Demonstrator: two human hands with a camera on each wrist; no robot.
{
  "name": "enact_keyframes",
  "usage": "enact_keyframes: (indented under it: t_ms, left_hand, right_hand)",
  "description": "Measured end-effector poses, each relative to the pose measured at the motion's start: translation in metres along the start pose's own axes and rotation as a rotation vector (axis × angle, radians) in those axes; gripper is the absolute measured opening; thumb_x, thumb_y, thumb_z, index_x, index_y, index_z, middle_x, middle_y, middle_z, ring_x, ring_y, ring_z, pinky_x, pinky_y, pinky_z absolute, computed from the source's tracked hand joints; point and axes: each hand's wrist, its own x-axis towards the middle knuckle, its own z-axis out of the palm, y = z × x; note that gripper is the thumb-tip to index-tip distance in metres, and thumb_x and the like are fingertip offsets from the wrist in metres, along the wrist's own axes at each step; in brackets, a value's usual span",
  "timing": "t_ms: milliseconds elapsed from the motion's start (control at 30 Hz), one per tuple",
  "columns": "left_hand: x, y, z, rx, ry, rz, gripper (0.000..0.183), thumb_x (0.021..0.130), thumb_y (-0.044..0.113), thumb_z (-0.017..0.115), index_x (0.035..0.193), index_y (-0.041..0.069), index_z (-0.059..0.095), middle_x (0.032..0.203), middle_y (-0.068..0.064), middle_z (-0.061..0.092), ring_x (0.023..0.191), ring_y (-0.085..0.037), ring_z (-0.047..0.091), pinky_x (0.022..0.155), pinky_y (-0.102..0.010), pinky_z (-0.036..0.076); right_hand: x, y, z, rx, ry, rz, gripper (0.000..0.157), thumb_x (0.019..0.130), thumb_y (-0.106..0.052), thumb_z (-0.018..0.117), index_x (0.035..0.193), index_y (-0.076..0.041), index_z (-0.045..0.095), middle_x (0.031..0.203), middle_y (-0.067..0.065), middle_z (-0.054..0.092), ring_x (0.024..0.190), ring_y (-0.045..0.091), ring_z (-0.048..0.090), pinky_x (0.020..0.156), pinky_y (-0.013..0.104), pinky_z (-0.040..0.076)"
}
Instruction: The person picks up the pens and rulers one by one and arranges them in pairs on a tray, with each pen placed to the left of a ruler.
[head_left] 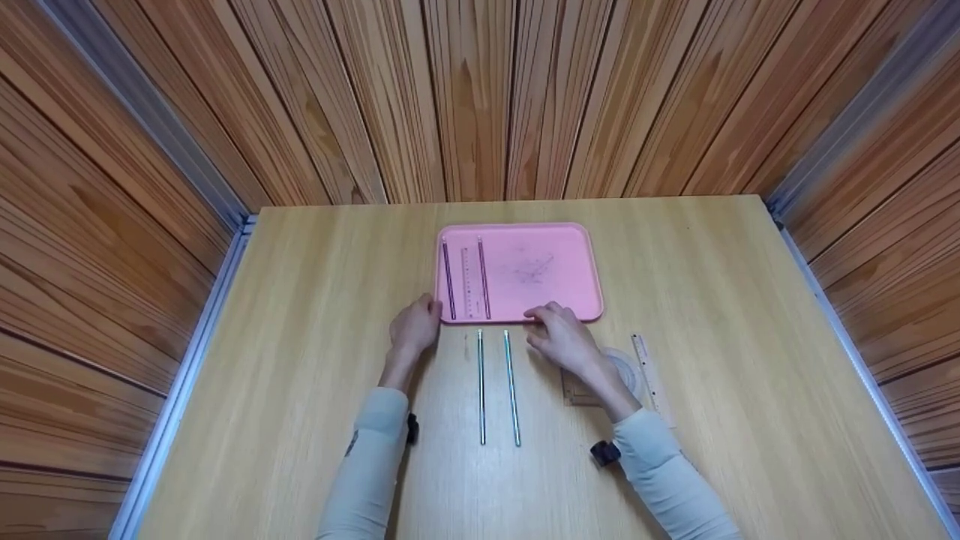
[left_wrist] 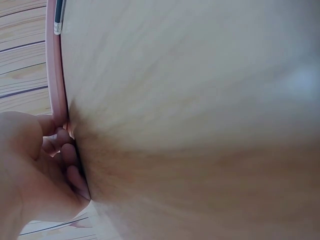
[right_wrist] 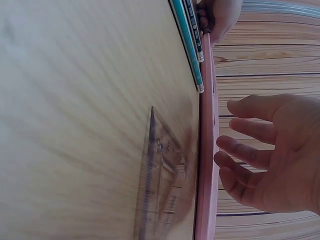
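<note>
A pink tray (head_left: 555, 244) lies on the table. At its front left corner my left hand (head_left: 415, 328) grips the rim, thumb on top and fingers curled at the edge. My right hand (head_left: 564, 341) is at the front rim further right, its fingers loosely bent and apart with nothing between them in the right wrist view. Inside the tray, a clear ruler (head_left: 468, 289) lies between two dark pencils, one on the left (head_left: 448, 281) and one on the right (head_left: 484, 281). In front of the tray, a dark pencil (head_left: 481, 390) and a teal pencil (head_left: 512, 390) lie side by side.
Beneath my right wrist lie a clear set square (right_wrist: 147, 180) and a round-edged clear piece (head_left: 628, 367), partly hidden by the forearm. A clear ruler (head_left: 651, 375) lies right of them. Wood-plank walls (head_left: 480, 105) stand behind and beside the table.
</note>
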Motion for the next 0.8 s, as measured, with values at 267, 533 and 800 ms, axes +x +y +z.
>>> enact_keyframes:
  t_ms: [267,533,800]
  left_hand:
    - [-0.001,-0.001,0.0,0.013,0.016,0.012,0.028,0.105,0.031,0.043,0.093,0.011,0.058,0.072,-0.003,0.047,0.065,-0.022,0.046,0.06,-0.033,0.032]
    - [-0.002,0.0,0.001,0.0,-0.01,-0.01,0.029,0.106,0.03,0.043,0.088,0.01,0.055,0.07,-0.001,0.042,0.063,-0.02,0.04,0.057,-0.032,0.028]
    - [-0.001,0.0,-0.002,0.017,0.008,0.008,0.029,0.106,0.03,0.043,0.091,0.009,0.056,0.07,-0.003,0.045,0.063,-0.022,0.043,0.057,-0.032,0.03]
  right_hand:
    - [-0.01,0.001,-0.002,0.02,-0.001,0.013,0.04,0.09,-0.016,0.071,0.129,-0.008,0.062,0.118,0.012,0.061,0.107,0.029,0.056,0.091,0.045,0.048]
    - [-0.023,0.007,-0.002,-0.028,-0.012,0.018,0.041,0.087,-0.014,0.072,0.127,-0.006,0.063,0.115,0.014,0.06,0.101,0.028,0.057,0.089,0.047,0.048]
    - [-0.037,0.012,-0.004,-0.118,-0.016,-0.002,0.044,0.086,-0.015,0.074,0.127,-0.005,0.062,0.12,0.015,0.06,0.107,0.033,0.059,0.09,0.05,0.049]
